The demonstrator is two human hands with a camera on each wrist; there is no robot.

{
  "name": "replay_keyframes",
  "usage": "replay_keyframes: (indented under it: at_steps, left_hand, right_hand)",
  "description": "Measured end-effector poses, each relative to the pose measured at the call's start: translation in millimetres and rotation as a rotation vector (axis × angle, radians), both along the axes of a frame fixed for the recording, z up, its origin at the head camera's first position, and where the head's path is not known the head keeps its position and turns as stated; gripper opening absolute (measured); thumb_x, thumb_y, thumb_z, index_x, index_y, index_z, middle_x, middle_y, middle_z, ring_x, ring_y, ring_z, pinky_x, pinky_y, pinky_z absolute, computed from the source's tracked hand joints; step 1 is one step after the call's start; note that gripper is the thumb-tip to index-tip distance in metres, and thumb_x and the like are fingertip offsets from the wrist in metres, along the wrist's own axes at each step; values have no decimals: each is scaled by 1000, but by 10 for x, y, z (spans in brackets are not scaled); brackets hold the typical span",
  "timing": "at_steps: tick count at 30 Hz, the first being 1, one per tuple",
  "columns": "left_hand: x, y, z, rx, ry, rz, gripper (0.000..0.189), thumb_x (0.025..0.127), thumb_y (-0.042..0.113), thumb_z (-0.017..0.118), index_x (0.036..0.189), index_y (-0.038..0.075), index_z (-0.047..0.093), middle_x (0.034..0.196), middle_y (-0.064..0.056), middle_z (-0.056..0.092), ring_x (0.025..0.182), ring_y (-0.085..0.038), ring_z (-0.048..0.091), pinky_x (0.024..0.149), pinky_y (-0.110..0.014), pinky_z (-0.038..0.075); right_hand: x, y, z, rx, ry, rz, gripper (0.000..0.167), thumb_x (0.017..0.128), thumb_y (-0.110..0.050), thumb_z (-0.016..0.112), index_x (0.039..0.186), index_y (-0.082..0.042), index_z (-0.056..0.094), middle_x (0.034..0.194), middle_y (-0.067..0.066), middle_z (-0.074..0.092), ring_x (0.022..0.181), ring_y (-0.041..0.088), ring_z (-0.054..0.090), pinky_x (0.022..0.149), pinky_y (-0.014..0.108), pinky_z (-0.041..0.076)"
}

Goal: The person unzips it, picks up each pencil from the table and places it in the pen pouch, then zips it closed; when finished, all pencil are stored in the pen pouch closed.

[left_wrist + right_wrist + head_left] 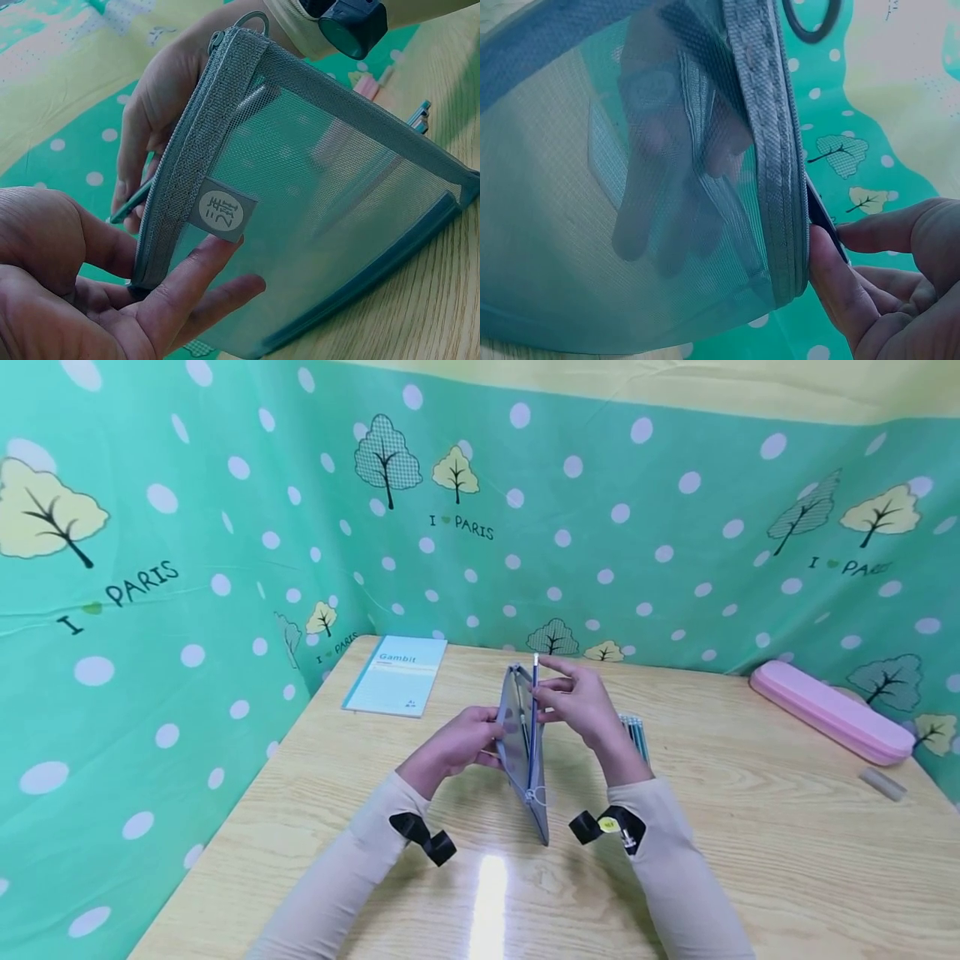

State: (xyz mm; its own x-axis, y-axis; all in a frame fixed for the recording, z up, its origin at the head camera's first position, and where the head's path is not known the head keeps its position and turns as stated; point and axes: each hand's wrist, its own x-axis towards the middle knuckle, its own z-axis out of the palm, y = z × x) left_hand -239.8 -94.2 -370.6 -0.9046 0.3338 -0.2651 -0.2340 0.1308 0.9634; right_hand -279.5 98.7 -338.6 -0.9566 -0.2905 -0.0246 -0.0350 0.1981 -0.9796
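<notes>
A grey mesh zipper pouch [513,752] stands on edge above the table, its zipped side open upward. My left hand [467,739] grips the pouch's near-left wall; in the left wrist view its thumb is at the zipper edge and two fingers lie against the mesh by a label [223,212]. At the opening, my right hand [573,697] pinches a dark blue pencil [535,710] with a white end. The pencil lies along the mouth of the pouch, between its two zipper edges. Right-hand fingers [840,289] also touch the zipper edge in the right wrist view.
Several pencils [637,737] lie on the table beside the right forearm. A light blue notebook [397,677] rests at the back left. To the right are a pink pencil case [828,712] and a small grey block [882,783]. A green dotted curtain [525,527] encloses the table [712,827].
</notes>
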Motion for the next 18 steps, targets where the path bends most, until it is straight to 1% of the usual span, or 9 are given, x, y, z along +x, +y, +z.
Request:
replay_keyframes:
  at_steps: [2, 5, 9, 13, 17, 18]
  left_hand:
    - [-5, 9, -1, 4, -2, -2, 45, 104, 2, 41, 147, -11, 46, 132, -31, 62, 106, -35, 70, 87, -44, 64]
    - [-9, 20, -1, 12, -2, -9, 48, 103, 1, 40, 149, -12, 43, 136, -33, 59, 112, -41, 68, 89, -45, 63]
    - [-9, 38, 1, 10, -1, -11, 47, 103, 1, 41, 148, -12, 44, 136, -33, 59, 114, -44, 67, 89, -46, 63]
    - [-10, 49, -8, 5, 4, -12, 45, 103, 1, 40, 146, -12, 46, 134, -33, 60, 113, -43, 68, 89, -46, 63]
    - [-7, 37, -17, 4, 7, 4, 43, 102, 1, 42, 143, -11, 50, 127, -30, 64, 104, -35, 71, 86, -43, 64]
    - [-5, 27, -16, 4, 6, 12, 43, 102, 1, 43, 142, -10, 51, 125, -30, 65, 101, -32, 71, 84, -42, 64]
  right_hand:
    - [2, 9, 1, 8, 5, -3, 61, 99, 1, 63, 157, -6, 43, 129, 35, 63, 91, 24, 73, 76, 31, 65]
    - [9, 25, 6, 17, 3, -12, 61, 99, 0, 64, 156, -7, 44, 128, 34, 64, 92, 26, 74, 75, 30, 65]
    - [18, 48, 14, 19, 2, -12, 61, 99, 1, 64, 156, -6, 44, 129, 35, 63, 91, 26, 74, 75, 31, 65]
    - [22, 72, 18, 19, 8, -2, 60, 99, 2, 62, 156, -4, 44, 129, 35, 63, 84, 20, 73, 75, 31, 65]
    - [22, 68, 23, -1, 5, 16, 60, 99, 2, 62, 155, -1, 43, 127, 35, 64, 81, 18, 73, 75, 31, 65]
    - [20, 61, 25, -11, 2, 24, 59, 99, 1, 62, 155, 0, 42, 127, 35, 64, 82, 19, 73, 75, 32, 65]
